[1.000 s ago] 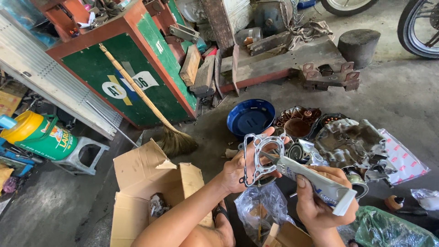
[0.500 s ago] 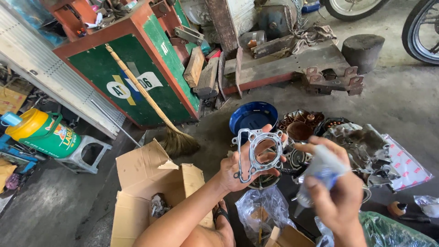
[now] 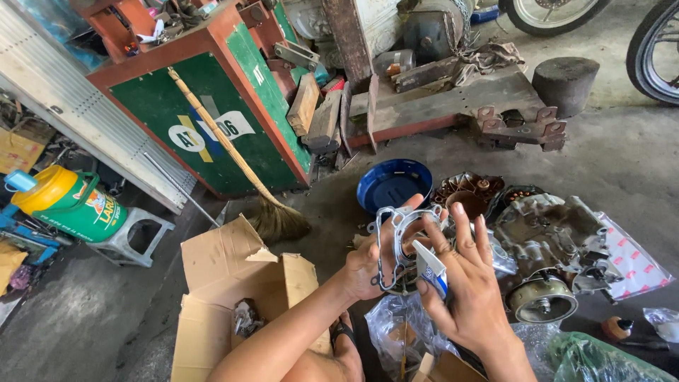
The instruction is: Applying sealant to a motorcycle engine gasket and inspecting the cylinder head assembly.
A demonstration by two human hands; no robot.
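Since a moment ago our right hand has come in beside the left, bringing a small white and blue tube up against the metal gasket. In the head view our left hand pinches the gasket upright by its edge, above the concrete floor near the blue bowl and the engine case. Our right fingers are spread behind the gasket while the thumb presses the tube against them.
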